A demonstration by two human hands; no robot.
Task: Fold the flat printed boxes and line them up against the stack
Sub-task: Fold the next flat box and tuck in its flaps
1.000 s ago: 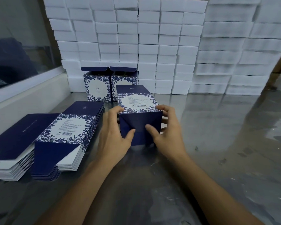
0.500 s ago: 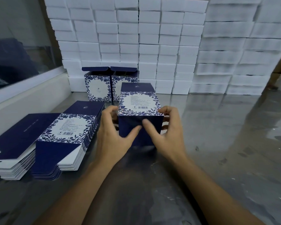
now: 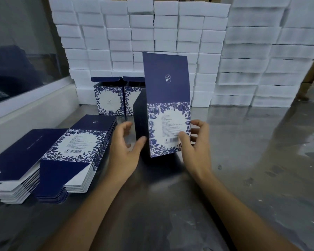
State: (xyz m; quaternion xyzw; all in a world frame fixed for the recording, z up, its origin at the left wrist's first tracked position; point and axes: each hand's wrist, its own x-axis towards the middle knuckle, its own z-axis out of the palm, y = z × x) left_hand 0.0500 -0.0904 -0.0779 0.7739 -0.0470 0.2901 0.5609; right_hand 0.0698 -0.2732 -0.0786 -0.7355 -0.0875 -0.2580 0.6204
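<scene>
Navy-and-floral printed box (image 3: 168, 113) held upright between both hands above the desk (image 3: 243, 160).
Right hand (image 3: 195, 147) fingers (image 3: 183, 140) pinch its barcode panel; left hand (image 3: 124, 153) fingers are spread, thumb touching the dark side; plain lid flap stands open, folded boxes (image 3: 116, 98) behind by the white stack (image 3: 170, 42).

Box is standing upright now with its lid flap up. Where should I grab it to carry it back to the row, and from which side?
Grip the upright box low on its printed body, probably from both sides: left hand on the dark side panel, right hand on the right edge. The tall open lid flap looks thin and unsupported, so avoid it.
</scene>
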